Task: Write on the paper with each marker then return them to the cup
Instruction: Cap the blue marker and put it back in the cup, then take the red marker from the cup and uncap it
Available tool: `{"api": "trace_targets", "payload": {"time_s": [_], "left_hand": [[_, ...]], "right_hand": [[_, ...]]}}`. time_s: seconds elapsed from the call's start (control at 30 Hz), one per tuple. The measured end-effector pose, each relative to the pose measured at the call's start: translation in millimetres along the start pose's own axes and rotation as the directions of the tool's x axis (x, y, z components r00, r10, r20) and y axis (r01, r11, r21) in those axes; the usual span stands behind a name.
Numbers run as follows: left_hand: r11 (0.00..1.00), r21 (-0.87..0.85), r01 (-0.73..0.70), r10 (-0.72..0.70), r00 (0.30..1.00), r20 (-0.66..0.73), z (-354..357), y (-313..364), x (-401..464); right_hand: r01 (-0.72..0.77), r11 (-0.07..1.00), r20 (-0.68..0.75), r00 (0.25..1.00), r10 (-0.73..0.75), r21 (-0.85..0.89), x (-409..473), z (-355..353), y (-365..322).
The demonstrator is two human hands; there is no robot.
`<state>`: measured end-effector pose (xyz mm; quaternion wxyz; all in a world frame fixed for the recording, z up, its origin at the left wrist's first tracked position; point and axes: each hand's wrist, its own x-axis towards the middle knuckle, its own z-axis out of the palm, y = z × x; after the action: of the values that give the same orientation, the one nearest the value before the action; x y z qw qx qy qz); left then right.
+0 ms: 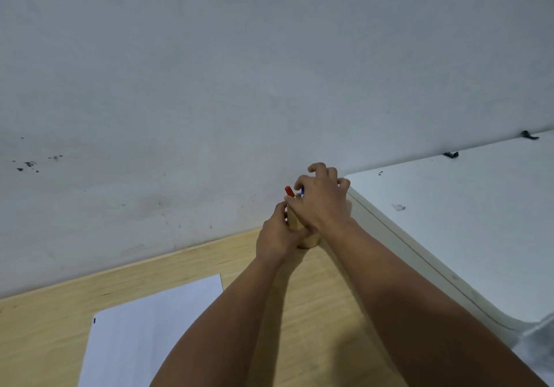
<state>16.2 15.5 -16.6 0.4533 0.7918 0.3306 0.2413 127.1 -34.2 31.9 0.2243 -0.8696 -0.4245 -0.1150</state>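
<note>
- Bare grey wall [209,87] fills most of the view above a wooden table [45,326], and both hands meet at the table's far edge, about 12 o'clock from the person.
- Left hand [277,237] is wrapped around the tan cup [308,241], steadying it; right hand [319,199] hovers over the cup's mouth with fingers curled loosely, and whether they pinch a marker I cannot tell.
- Red marker [289,191] pokes up at the cup's 11 o'clock side; a blue marker [302,190] peeps out just beside it, mostly hidden by the right hand.
- Judging by this, a marker is being picked out or dropped back; keeping the left hand firm on the cup and moving the marker straight up or down should stop the cup tipping.
- Paper [144,335] lies at 7 o'clock from the cup, well apart, looking almost blank apart from a small dark mark at its left edge.
- Room is tight toward the wall and toward the white tabletop [464,222] at 3 o'clock; open wood lies toward the paper.
</note>
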Motion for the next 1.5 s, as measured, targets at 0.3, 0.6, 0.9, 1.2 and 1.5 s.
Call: {"api": "trace_targets", "payload": {"time_s": [0.3,0.6,0.9,1.2,1.5], "left_hand": [[0.998,-0.001,0.063,-0.063,0.996,0.060,-22.8,12.9,-18.9],[0.985,-0.171,-0.024,-0.025,0.960,-0.280,-124.7,30.3,-78.1],[0.997,-0.047,-0.059,0.032,0.888,-0.459,-251.0,1.9,-157.3],[0.989,-0.095,0.117,-0.150,0.770,-0.620,-353.4,-48.1,-201.1],[0.477,0.840,0.258,0.003,0.956,-0.295,-314.6,-145.0,-197.4]], "right_hand": [[-0.051,0.788,-0.190,0.959,0.210,0.613,-2.1,-50.4,-28.1],[-0.082,0.478,0.110,0.993,-0.030,0.874,-42.1,-78.3,-98.0],[-0.242,0.454,0.447,0.788,-0.424,0.858,-125.9,-61.0,-200.4],[0.186,0.561,0.139,0.863,-0.485,0.807,-155.4,-16.6,-257.1],[-0.514,0.043,0.515,0.846,-0.142,0.857,-136.8,17.8,-250.2]]}}
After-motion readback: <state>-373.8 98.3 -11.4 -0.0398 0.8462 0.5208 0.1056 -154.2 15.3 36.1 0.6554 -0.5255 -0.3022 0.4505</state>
